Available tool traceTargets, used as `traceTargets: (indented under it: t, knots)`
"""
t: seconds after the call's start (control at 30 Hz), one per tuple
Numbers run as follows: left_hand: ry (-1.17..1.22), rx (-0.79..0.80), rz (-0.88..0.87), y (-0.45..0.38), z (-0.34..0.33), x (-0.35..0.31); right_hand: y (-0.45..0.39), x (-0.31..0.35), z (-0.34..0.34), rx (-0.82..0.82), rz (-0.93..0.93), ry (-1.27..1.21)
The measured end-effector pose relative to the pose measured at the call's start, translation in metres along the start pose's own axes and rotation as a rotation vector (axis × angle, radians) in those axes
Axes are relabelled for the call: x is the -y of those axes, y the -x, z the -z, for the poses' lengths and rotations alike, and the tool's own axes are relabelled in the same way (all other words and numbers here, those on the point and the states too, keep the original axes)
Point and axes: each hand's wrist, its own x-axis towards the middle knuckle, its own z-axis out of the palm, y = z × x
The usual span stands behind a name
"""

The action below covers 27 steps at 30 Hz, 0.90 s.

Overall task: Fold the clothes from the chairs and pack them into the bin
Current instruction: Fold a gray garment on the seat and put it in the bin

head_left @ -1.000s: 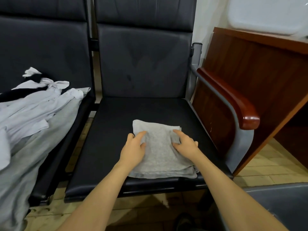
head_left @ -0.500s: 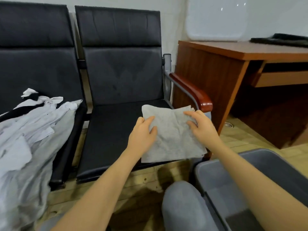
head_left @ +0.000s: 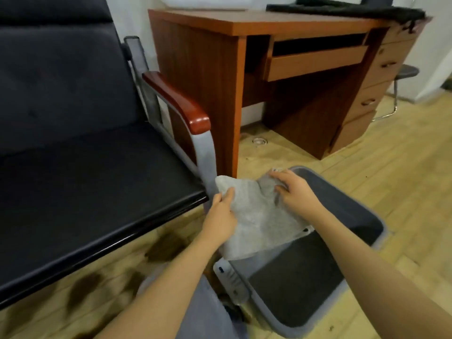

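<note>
1. Left hand (head_left: 220, 217) pinches the folded grey cloth (head_left: 259, 216) at its left edge, thumb on top.
2. Right hand (head_left: 297, 192) grips the far right corner, fingers curled over it (knuckles up).
3. The cloth hangs over the grey bin (head_left: 376, 241), its near corner, beside the black chair (head_left: 85, 187).

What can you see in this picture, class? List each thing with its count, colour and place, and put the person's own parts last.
folded cloth: one, light grey, held over the bin's near-left corner
bin: one, grey, on the floor at right
chair: one, black seat, left
armrest: one, reddish wood, on the chair's right side
desk: one, brown wood, behind
floor: light wood
left hand: one, grips the cloth's left edge
right hand: one, holds the cloth's far right part
</note>
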Motion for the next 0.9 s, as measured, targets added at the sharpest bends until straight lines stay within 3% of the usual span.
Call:
traceTargets:
  t: [0.17,0.3,0.4,0.5,0.57,0.73,0.9]
  knots:
    - [0.074,0.197,0.242,-0.026,-0.088,0.015,-0.006,-0.088,-0.047,0.195,-0.148,0.022]
    - [0.087,0.226,0.364,-0.043,-0.144,0.042,-0.013,-0.141,-0.099,0.326,-0.202,0.080]
    - [0.095,0.262,0.483,-0.060,-0.171,0.060,-0.017,-0.175,-0.137,0.388,-0.246,0.124]
    - [0.013,0.398,0.699,-0.063,-0.188,0.069,-0.018,-0.195,-0.164,0.564,-0.275,0.314]
    - [-0.028,0.485,0.747,-0.059,-0.192,0.069,-0.017,-0.198,-0.174,0.675,-0.299,0.384]
    - [-0.241,0.422,0.408,-0.059,-0.173,0.055,-0.012,-0.180,-0.168,0.575,-0.231,0.395]
    - [-0.471,0.216,0.107,-0.055,-0.115,0.040,-0.007,-0.134,-0.134,0.349,-0.148,0.335]
